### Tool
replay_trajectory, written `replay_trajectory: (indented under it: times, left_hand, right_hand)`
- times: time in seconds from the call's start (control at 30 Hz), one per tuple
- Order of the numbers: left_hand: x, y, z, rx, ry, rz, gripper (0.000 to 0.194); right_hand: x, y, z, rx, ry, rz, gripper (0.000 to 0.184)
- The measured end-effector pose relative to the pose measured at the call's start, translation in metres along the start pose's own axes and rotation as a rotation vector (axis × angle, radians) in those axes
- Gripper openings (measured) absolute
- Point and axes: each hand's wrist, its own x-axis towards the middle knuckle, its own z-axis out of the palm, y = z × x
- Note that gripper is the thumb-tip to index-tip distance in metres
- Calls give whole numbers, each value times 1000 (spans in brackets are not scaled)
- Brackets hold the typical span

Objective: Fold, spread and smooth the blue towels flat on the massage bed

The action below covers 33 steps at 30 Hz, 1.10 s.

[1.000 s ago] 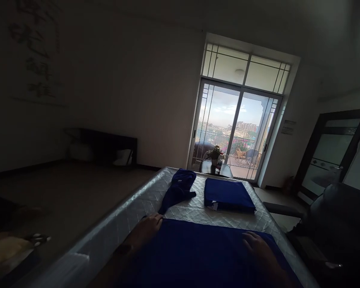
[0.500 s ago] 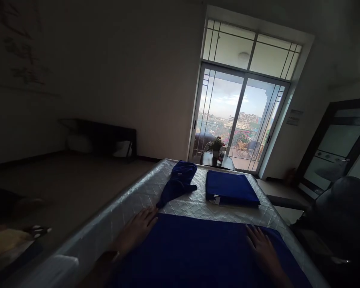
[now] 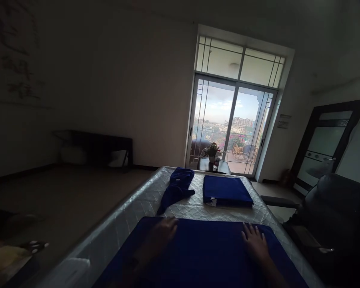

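A dark blue cloth (image 3: 204, 260) lies spread flat on the quilted, silvery covered table (image 3: 124, 222) in front of me. My left hand (image 3: 165, 232) is over the cloth's far left part, blurred, its fingers stretched out and holding nothing. On the cloth's right side rests my right hand (image 3: 255, 240), palm down with fingers spread. Beyond the cloth, a crumpled blue garment (image 3: 178, 188) lies on the left. To its right sits a neatly folded stack of blue cloth (image 3: 228, 190) with a small white tag at its near edge.
A dark armchair (image 3: 333, 216) stands close on the right. Past the far edge is a small table (image 3: 214, 166) with a potted plant (image 3: 213, 151) and a bottle, before a sliding glass door (image 3: 216, 104). A dark low bench (image 3: 99, 148) is by the left wall.
My left hand has moved right, from the cloth's left edge onto its surface, and the cloth's far left corner now shows. The right hand stays nearly in place. The view has shifted slightly.
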Motion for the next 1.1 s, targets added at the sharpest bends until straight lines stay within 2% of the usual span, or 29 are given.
replay_trajectory:
  times: [0.1,0.17,0.23,0.33,0.4,0.5,0.6,0.77,0.83,0.93,1.1]
  left_hand:
    - [3,58,22,-22,-127,229,42]
    - [9,88,38,-47,-147,296,44]
    - [17,106,52,-75,-161,278,46]
    - [26,110,63,-97,-177,213,49]
    - [28,101,65,-83,-177,191,51]
    - [26,72,59,-25,-182,143,53]
    - [21,27,50,66,-193,83,53]
    - [10,-66,40,210,-173,19,50]
    - [7,-92,38,218,-169,0,51]
    - [7,-113,37,212,-168,-72,53]
    - [9,-123,40,176,-178,-147,58]
  right_hand:
    - [-7,-40,-5,14,28,-113,58]
    - [-14,-72,-3,91,54,-260,57]
    - [-20,-100,2,167,32,-356,57]
    - [-24,-120,10,234,-13,-389,61]
    - [-21,-116,12,244,-29,-375,63]
    - [-11,-89,10,219,-39,-330,65]
    - [1,-42,7,170,-43,-262,66]
    - [18,53,13,25,-17,-104,62]
    - [23,79,18,-17,7,-89,59]
    - [30,98,24,-29,22,-54,58]
    - [40,104,33,-5,4,-7,63]
